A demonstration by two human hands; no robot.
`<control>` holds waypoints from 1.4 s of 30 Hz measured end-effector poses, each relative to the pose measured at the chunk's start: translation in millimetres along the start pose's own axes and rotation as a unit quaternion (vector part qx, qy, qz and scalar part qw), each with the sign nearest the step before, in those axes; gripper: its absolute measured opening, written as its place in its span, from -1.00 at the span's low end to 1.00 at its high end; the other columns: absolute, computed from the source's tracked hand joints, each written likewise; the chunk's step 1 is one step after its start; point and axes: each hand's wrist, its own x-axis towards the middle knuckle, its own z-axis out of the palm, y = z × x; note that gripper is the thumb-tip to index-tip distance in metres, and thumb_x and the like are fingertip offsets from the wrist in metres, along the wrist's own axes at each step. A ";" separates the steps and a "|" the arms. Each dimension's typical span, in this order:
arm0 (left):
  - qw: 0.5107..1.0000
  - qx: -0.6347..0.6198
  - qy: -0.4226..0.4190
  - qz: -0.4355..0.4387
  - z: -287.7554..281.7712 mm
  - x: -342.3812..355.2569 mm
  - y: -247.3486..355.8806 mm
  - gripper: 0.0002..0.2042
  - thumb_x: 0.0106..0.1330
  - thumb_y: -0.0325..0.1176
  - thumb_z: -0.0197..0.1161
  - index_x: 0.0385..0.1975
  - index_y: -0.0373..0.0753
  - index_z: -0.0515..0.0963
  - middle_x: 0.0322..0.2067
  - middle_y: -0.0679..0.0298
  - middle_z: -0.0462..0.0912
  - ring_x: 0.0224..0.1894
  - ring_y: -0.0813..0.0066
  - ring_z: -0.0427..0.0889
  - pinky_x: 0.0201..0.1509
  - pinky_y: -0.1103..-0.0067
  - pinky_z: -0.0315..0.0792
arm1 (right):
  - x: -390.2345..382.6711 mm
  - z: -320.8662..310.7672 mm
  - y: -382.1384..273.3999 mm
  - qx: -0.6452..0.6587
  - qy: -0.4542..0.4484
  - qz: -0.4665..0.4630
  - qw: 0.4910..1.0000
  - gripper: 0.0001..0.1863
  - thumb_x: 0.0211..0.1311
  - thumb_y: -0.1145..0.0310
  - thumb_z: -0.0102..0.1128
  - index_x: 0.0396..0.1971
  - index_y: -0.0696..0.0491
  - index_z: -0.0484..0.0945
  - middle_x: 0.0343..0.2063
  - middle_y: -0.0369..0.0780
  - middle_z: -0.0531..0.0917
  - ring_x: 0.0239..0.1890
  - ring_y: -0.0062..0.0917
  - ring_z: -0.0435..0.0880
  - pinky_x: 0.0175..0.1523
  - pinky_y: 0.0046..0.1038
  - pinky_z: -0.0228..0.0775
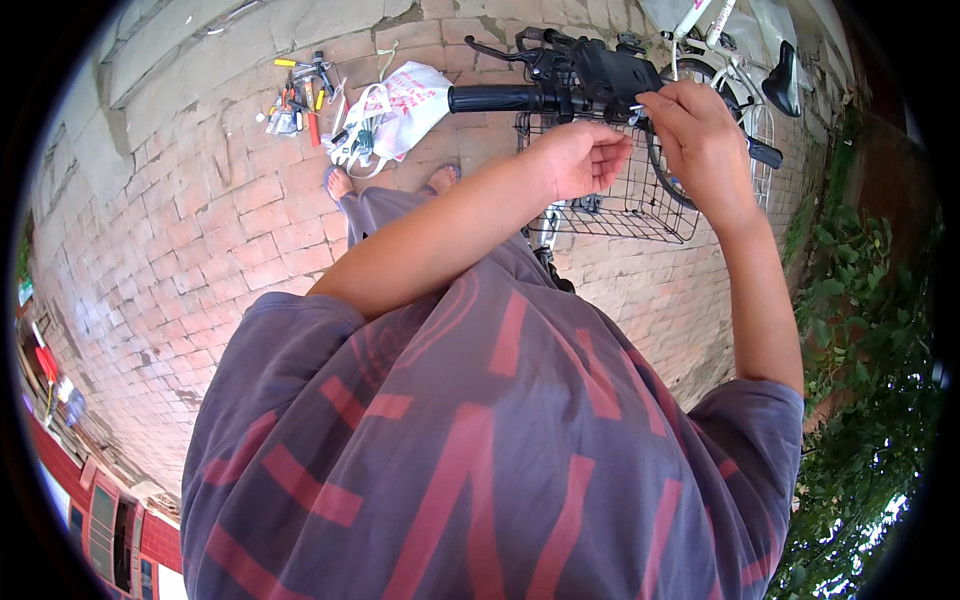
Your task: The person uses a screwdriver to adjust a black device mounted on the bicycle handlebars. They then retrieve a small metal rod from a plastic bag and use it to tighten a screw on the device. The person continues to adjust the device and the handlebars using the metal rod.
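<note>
My right hand (700, 150) pinches a small silver piece (637, 113), too small to name, just below a black rectangular device or phone holder (610, 70) on a bicycle's handlebar. My left hand (585, 160) is just left of it, palm turned partly up, fingers loosely bent and slightly apart with nothing visible in them. A black handlebar grip (495, 99) and a brake lever (485, 50) point left. Below the handlebar, a black wire basket (650, 225) is partly hidden by my hands and forearm.
Tools (300, 100) lie on the brick paving (200, 220) beside a white plastic bag (420, 100). My feet (340, 183) are below the bag. A white bicycle with a black saddle (782, 80) stands at upper right. Foliage (850, 300) lines the right; a red building (110, 520) shows lower left.
</note>
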 end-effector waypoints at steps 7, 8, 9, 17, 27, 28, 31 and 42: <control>0.478 0.665 0.153 0.553 50.4 -95.7 24.4 -0.81 0.21 -0.22 0.27 -0.35 -0.22 0.60 -0.56 0.23 0.62 -0.51 0.29 0.59 -0.46 0.41 0.42 | 1.2 -2.2 1.6 0.006 -0.025 -0.012 1.000 -0.76 -0.07 0.58 0.24 -0.31 0.07 0.63 -0.39 -0.29 0.54 -0.29 -0.38 0.57 -0.26 -0.38 0.48; 0.449 0.706 0.154 0.525 48.5 -90.2 30.9 -0.80 0.21 -0.22 0.25 -0.39 -0.23 0.61 -0.58 0.21 0.61 -0.51 0.27 0.59 -0.45 0.38 0.42 | 0.4 -1.2 1.5 0.009 -0.020 -0.019 1.000 -0.78 -0.04 0.57 0.24 -0.32 0.06 0.64 -0.40 -0.29 0.54 -0.28 -0.38 0.57 -0.26 -0.37 0.48; 0.418 0.745 0.154 0.497 49.1 -86.3 37.9 -0.79 0.22 -0.21 0.24 -0.43 -0.24 0.62 -0.60 0.20 0.60 -0.52 0.26 0.59 -0.44 0.36 0.42 | 0.4 -0.9 1.8 0.008 -0.018 -0.019 1.000 -0.78 -0.04 0.57 0.24 -0.32 0.06 0.64 -0.40 -0.29 0.54 -0.28 -0.38 0.57 -0.26 -0.37 0.48; 0.594 0.688 0.128 0.397 57.3 -72.5 38.8 -0.76 0.23 -0.23 0.21 -0.44 -0.30 0.62 -0.64 0.22 0.60 -0.59 0.41 0.56 -0.46 0.49 0.42 | -6.1 0.9 -3.4 0.167 0.040 0.180 0.969 -0.87 0.13 0.45 0.24 -0.33 0.15 0.64 -0.53 -0.25 0.55 -0.55 -0.48 0.51 -0.39 -0.45 0.40; 0.742 0.570 0.049 0.349 53.3 -62.1 12.0 -0.79 0.33 -0.33 0.15 -0.17 -0.31 0.57 -0.57 0.37 0.58 -0.48 0.70 0.52 -0.40 0.68 0.37 | -3.6 -11.5 4.2 0.276 -0.124 0.383 0.873 -0.73 0.15 0.22 0.20 -0.35 0.14 0.65 -0.62 -0.25 0.58 -0.56 -0.63 0.48 -0.38 -0.51 0.35; 0.742 0.569 0.047 0.350 47.9 -61.6 7.7 -0.79 0.33 -0.33 0.15 -0.17 -0.31 0.57 -0.57 0.37 0.58 -0.48 0.70 0.52 -0.40 0.68 0.37 | -5.0 -8.3 7.1 0.274 -0.124 0.383 0.873 -0.73 0.15 0.22 0.20 -0.35 0.14 0.65 -0.62 -0.25 0.58 -0.56 -0.63 0.48 -0.38 -0.51 0.35; 0.767 0.549 0.013 0.332 23.3 -55.4 0.0 -0.82 0.32 -0.36 0.17 -0.20 -0.33 0.54 -0.52 0.36 0.58 -0.47 0.72 0.49 -0.41 0.68 0.36 | -7.2 1.1 13.6 0.255 -0.134 0.363 0.886 -0.77 0.14 0.27 0.18 -0.36 0.12 0.64 -0.55 -0.21 0.64 -0.49 -0.55 0.58 -0.30 -0.46 0.41; 0.699 0.610 0.212 0.307 17.3 -13.9 27.7 -0.55 0.20 -0.20 0.33 -0.02 -0.36 0.41 -0.39 0.13 0.62 -0.36 0.27 0.62 -0.24 0.49 0.47 | -11.5 -20.6 34.5 0.359 -0.040 0.413 0.836 -0.90 0.26 0.45 0.03 -0.32 0.16 0.48 -0.53 -0.32 0.61 -0.54 -0.77 0.43 -0.43 -0.67 0.28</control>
